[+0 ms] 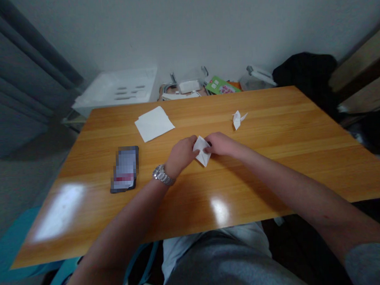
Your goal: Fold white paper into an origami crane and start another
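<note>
A small folded white paper (203, 158), diamond-shaped with a crease line down its lower half, is between my two hands over the wooden table (272, 168). My left hand (181, 154) pinches its left side, the thumb lying on the front face. From the right, my right hand (220, 144) grips the opposite edge, its thumb also on the front. Fingers behind the paper are mostly hidden. Farther back on the right stands a folded white paper crane (237, 120). Several loose white sheets (155, 123) lie stacked at the back left.
A phone (125, 169) with a blurred screen lies left of my watch (163, 175). Behind the table are a white plastic bin (119, 84), a green booklet (221, 85) and a black cloth-like heap (306, 70). A grey curtain (22, 65) hangs at left.
</note>
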`<control>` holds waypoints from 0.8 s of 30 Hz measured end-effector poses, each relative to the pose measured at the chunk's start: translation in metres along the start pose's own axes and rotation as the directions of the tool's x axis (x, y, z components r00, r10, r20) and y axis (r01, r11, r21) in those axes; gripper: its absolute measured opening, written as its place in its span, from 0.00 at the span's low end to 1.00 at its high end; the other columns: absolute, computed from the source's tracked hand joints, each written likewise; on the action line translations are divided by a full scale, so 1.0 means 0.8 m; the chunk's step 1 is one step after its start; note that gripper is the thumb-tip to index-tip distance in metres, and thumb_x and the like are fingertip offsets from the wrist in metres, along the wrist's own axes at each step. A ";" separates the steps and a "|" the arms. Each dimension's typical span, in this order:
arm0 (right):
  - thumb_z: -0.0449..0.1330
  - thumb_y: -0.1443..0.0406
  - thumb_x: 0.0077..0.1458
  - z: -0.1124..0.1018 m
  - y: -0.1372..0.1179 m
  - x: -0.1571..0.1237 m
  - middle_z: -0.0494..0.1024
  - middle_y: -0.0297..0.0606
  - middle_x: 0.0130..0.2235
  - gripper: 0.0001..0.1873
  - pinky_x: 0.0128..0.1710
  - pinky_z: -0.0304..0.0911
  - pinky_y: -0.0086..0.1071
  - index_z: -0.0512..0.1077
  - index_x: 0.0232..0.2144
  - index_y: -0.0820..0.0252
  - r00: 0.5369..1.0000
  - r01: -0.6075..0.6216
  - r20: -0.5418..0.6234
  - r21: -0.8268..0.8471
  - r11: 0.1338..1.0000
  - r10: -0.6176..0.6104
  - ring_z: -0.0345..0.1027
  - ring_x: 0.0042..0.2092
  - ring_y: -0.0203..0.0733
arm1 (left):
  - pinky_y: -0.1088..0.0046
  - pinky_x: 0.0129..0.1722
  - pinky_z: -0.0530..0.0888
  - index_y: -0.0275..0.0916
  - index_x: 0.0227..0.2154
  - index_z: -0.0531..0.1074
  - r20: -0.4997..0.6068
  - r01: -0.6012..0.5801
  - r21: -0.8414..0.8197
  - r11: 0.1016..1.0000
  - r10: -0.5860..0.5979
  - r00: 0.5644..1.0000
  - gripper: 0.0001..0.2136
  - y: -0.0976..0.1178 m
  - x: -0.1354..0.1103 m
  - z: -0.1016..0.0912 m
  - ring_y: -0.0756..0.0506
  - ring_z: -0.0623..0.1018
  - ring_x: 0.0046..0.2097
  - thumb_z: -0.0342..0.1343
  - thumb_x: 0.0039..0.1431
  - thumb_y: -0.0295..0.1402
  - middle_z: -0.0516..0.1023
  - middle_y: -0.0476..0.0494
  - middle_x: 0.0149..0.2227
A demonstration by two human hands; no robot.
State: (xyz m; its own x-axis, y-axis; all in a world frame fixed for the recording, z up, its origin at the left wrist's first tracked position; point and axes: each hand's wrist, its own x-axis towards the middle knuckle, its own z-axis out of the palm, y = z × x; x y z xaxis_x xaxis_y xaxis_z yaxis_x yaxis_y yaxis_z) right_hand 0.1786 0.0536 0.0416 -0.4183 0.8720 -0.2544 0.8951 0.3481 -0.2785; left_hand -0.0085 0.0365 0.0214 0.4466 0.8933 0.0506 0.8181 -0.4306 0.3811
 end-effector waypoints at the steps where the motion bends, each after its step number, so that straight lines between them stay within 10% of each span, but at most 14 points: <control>1: 0.65 0.62 0.57 -0.002 -0.001 0.001 0.84 0.47 0.43 0.08 0.36 0.61 0.34 0.80 0.38 0.60 1.000 -0.002 0.009 -0.004 1.000 0.002 0.77 0.43 0.51 | 0.68 0.38 0.72 0.39 0.43 0.72 0.012 0.014 0.006 1.000 -0.015 1.000 0.09 0.001 0.002 -0.002 0.42 0.79 0.40 0.59 0.60 0.31 0.81 0.41 0.40; 24: 0.69 0.62 0.54 -0.039 -0.012 0.052 0.84 0.44 0.35 0.12 0.35 0.67 0.31 0.82 0.37 0.66 0.906 -0.113 0.411 0.003 0.994 0.102 0.78 0.36 0.44 | 0.70 0.36 0.70 0.39 0.48 0.74 0.157 0.158 0.065 0.985 -0.166 0.974 0.15 -0.003 0.036 -0.017 0.41 0.79 0.43 0.59 0.60 0.35 0.81 0.39 0.44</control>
State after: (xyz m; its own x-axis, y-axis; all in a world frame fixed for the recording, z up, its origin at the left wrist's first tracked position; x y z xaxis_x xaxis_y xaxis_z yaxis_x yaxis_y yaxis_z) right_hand 0.1575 0.0970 0.0626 -0.3514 0.6840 -0.6393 0.9361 0.2467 -0.2506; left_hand -0.0023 0.0651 0.0344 0.3558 0.9210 -0.1588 0.9000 -0.2920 0.3236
